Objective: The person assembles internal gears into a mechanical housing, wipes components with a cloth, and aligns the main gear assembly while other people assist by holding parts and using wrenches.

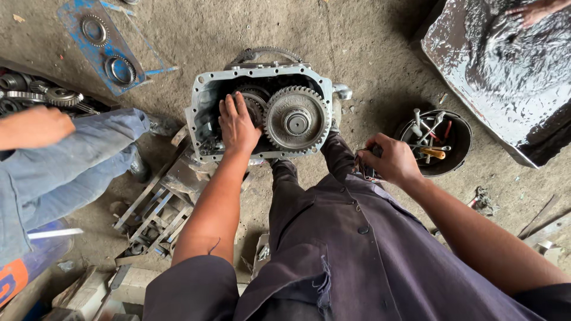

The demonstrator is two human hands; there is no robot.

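Item: large grey steel toothed gear (296, 122) seated flat in the open pale-blue cast gearbox housing (202, 98), at three o'clock of my left hand (237, 123), fingers spread, touching; my right hand (389, 160), well apart, clenches a dark tool (364, 168).

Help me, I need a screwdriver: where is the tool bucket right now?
The black tool bucket sits on the ground at right in the head view, just beyond the right hand, beside the wet metal tray.

One gearbox housing (205, 95), one large gear (296, 119), one tool bucket (461, 139)
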